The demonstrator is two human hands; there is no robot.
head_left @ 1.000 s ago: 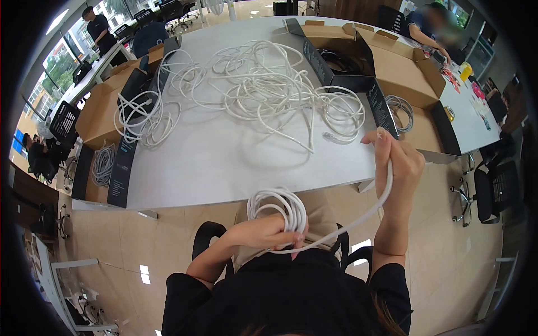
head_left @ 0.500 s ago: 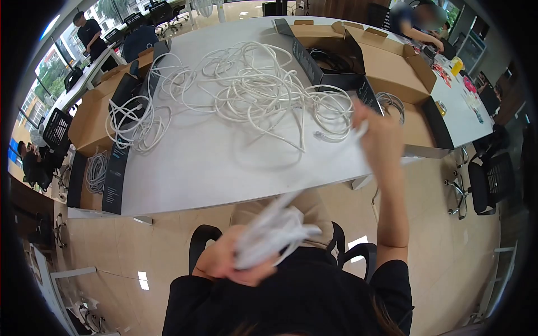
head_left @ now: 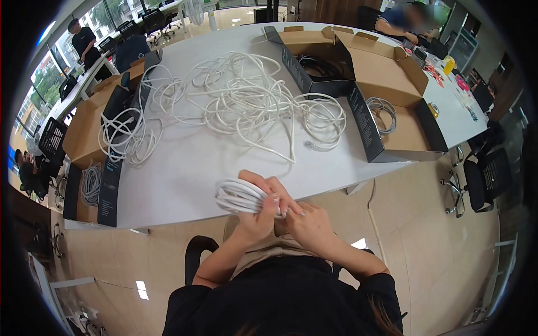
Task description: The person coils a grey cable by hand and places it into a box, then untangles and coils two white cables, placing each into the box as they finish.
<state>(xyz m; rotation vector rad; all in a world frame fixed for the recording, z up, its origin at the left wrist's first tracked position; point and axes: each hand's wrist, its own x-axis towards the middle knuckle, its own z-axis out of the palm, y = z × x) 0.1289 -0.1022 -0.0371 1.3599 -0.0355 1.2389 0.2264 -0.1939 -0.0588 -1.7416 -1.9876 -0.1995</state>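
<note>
A coiled bundle of white network cable is held above the table's front edge. My left hand is closed around it, with the loops sticking out to the left. My right hand meets the left one at the bundle's right end, its fingers closed on the cable there; the exact grip is partly hidden. Beyond my hands, a large tangle of white cable lies on the white table. To the right of the tangle is a looser loop of cable with a clear plug at its end.
An open box at right holds a grey coil; behind it, another box contains black cable. At left, an open box holds a grey coil, with white cable draped over it. Other people are in the background.
My right hand has come from the table's right side down to my left hand. My left hand has lifted the cable bundle from my lap to the table edge.
</note>
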